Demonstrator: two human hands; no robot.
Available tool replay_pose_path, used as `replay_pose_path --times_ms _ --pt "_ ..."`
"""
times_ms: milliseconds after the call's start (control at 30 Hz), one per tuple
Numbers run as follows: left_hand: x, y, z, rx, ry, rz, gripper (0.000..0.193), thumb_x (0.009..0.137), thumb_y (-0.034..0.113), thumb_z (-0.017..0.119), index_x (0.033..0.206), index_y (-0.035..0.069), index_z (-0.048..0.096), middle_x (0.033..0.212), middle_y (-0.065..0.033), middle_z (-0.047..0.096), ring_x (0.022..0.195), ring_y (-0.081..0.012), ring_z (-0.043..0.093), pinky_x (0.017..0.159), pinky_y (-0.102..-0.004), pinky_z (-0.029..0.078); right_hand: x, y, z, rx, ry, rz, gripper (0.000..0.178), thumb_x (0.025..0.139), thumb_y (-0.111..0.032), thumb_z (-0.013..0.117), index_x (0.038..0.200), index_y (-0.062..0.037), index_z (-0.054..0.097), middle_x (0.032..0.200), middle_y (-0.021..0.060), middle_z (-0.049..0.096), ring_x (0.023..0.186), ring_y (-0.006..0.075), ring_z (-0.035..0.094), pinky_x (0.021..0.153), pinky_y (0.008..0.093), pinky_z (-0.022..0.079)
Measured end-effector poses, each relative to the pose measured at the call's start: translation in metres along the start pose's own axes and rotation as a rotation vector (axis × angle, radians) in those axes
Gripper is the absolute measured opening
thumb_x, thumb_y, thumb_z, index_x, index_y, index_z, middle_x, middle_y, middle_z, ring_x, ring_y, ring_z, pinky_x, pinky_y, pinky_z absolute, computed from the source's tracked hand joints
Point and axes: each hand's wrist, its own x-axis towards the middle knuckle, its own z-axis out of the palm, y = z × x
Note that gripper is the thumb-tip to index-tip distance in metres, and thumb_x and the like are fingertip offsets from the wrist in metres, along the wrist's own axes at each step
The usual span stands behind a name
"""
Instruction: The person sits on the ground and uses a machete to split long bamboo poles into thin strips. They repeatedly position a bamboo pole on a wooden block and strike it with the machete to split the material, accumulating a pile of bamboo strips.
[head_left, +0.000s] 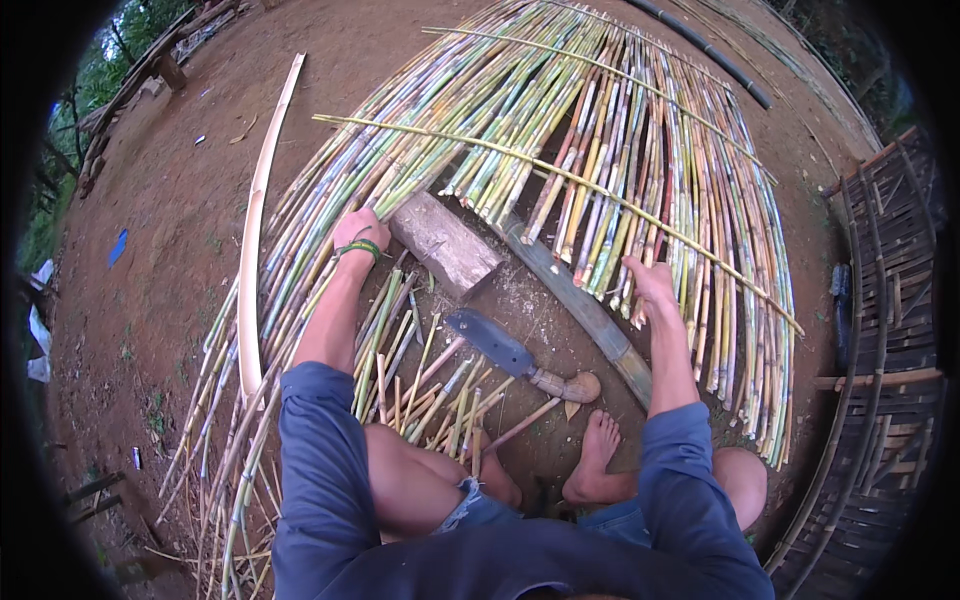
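A wide spread of thin bamboo canes [500, 150] lies on the ground ahead, green, yellow and reddish. My left hand [362, 232], a green band at its wrist, is closed on a cane at the left part of the spread, beside a squared wooden block [445, 245]. My right hand [652, 285] is closed at the near cut ends on the right, thumb toward the canes; its other fingers are partly hidden. Between my arms lies a broad-bladed machete [490, 342] with a wooden handle, touched by neither hand. Short cane offcuts [440, 405] lie beside it.
Long crosspieces [560, 172] run over the canes. A split bamboo length [255, 230] lies at the left, and a thick dark bamboo pole [585, 300] slants under the near ends. My bare foot [598, 455] is close to the machete handle. A woven slatted panel [870, 380] stands right.
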Motion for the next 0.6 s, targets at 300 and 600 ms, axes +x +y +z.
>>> replay_pose_path --times_ms 300,600 --pt "-0.064 -0.013 0.011 -0.038 0.031 -0.026 0.038 0.085 0.036 0.071 0.098 0.0 0.072 0.099 -0.0271 0.071 0.095 -0.042 0.069 0.086 -0.0493 0.055 -0.038 0.023 -0.015 0.158 -0.066 -0.069 0.053 0.08 -0.031 0.079 0.109 0.0099 0.062 0.08 0.0096 0.065 0.056 0.0141 0.052 0.048 0.0305 0.042" --pt "-0.091 -0.01 0.071 -0.21 0.113 -0.116 0.038 0.088 0.039 0.071 0.099 0.002 0.07 0.08 -0.0268 0.07 0.078 -0.0433 0.071 0.071 -0.0519 0.056 -0.023 0.089 0.01 0.122 0.027 0.003 0.087 0.079 -0.034 0.081 0.138 0.0163 0.041 0.127 0.0286 0.059 0.117 0.0334 0.059 0.103 0.0388 0.043"
